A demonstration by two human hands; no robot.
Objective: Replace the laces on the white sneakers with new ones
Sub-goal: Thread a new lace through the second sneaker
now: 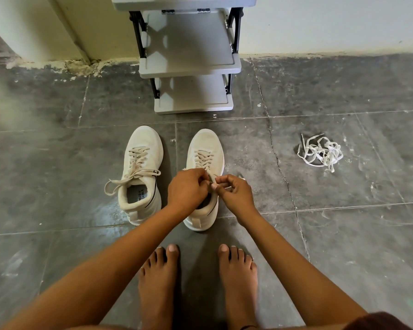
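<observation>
Our bare feet (157,277) stand before the right sneaker (206,141), where our left hand (187,186) and right hand (234,194) both pinch its old lace (202,160) at the knot. Tugging the wrong strand could jam it, we judge, and nothing pins the shoe. The left sneaker (144,144) at 11 o'clock sits tied. The new laces (321,152) lie tangled at 2 o'clock, well apart; a shelf rack (188,65) stands at 12 o'clock

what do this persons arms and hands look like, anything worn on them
The left arm and right arm are bare as far as the picture shows: no sleeves, watch or bracelet. The left hand and right hand have no gloves, and I see no rings. The one nail that shows clearly looks short and unpainted.
</observation>
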